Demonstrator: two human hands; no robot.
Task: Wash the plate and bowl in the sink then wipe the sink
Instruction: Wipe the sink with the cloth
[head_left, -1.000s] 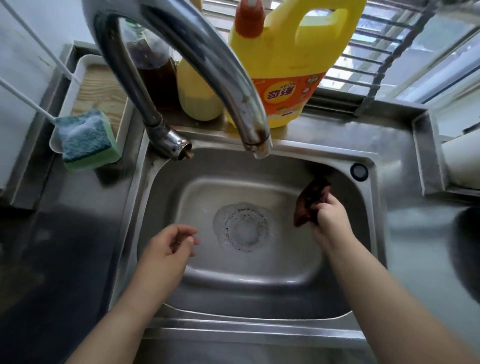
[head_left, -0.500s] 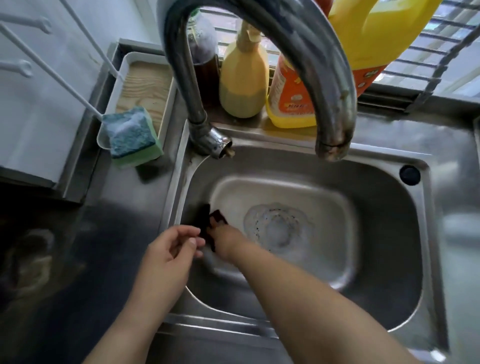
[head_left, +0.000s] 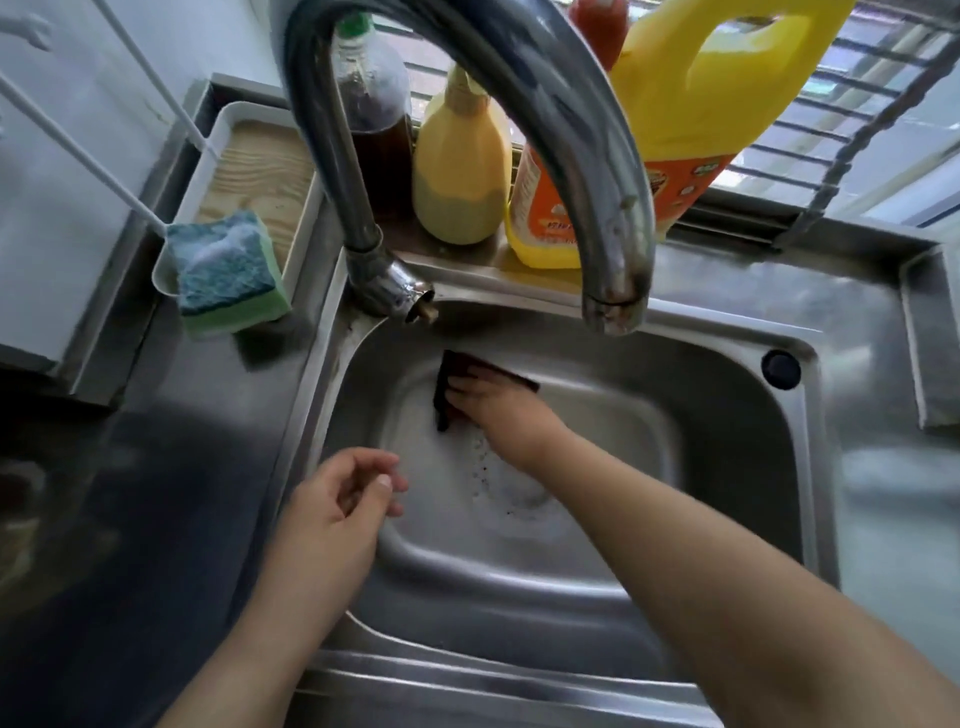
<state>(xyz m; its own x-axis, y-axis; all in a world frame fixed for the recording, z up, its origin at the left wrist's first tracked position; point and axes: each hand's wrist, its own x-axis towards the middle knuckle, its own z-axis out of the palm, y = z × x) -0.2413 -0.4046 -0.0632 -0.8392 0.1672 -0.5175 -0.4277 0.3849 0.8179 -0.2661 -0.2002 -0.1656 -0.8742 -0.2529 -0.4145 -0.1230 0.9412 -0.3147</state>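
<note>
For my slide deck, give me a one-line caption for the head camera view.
Right hand presses a dark cloth against the sink wall; left hand hovers empty.

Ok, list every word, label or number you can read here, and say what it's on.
None can be read.
Yellow detergent jug: its orange label carries print and a round emblem, too blurred and partly hidden behind the faucet.
Dark-liquid bottle and the small yellow bottle: no text shows.
</note>
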